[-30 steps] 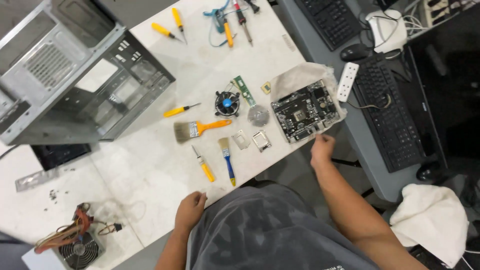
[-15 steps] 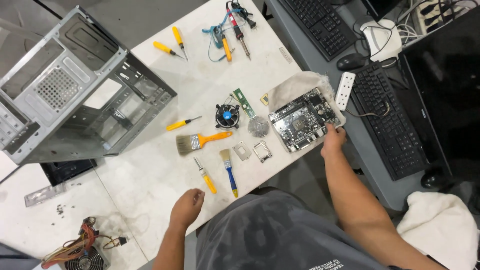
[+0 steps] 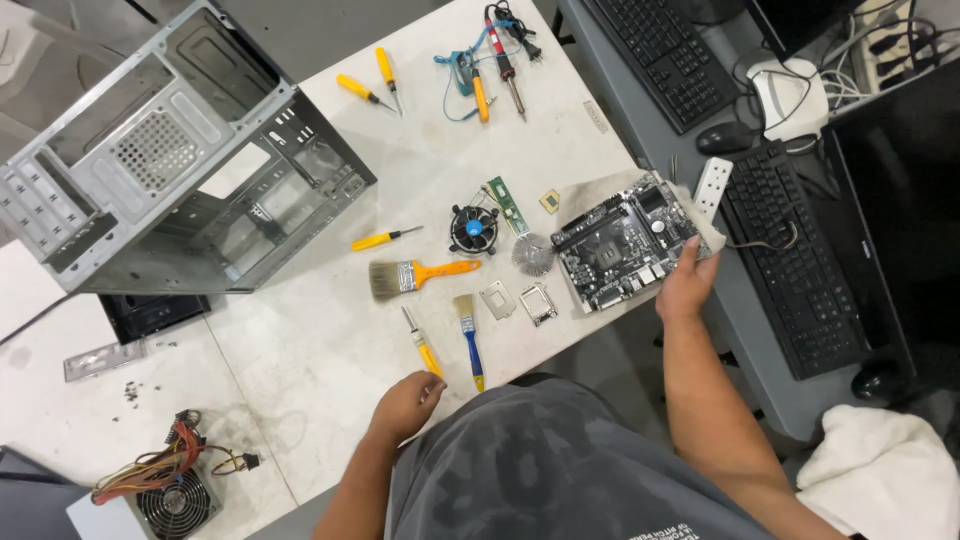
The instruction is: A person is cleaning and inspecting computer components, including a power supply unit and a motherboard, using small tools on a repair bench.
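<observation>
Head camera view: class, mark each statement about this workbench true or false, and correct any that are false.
1. The right hand touches the edge of the motherboard. True.
2. The left hand holds the orange-handled paintbrush. False: that brush lies untouched on the white table; the left hand rests at the table's near edge beside a yellow-handled screwdriver.
3. The empty computer case lies at the far left of the table. True.
4. The cooling fan sits on top of the motherboard. False: it lies on the table, left of the board.
5. A blue-handled brush lies near the table's front edge. True.
</observation>
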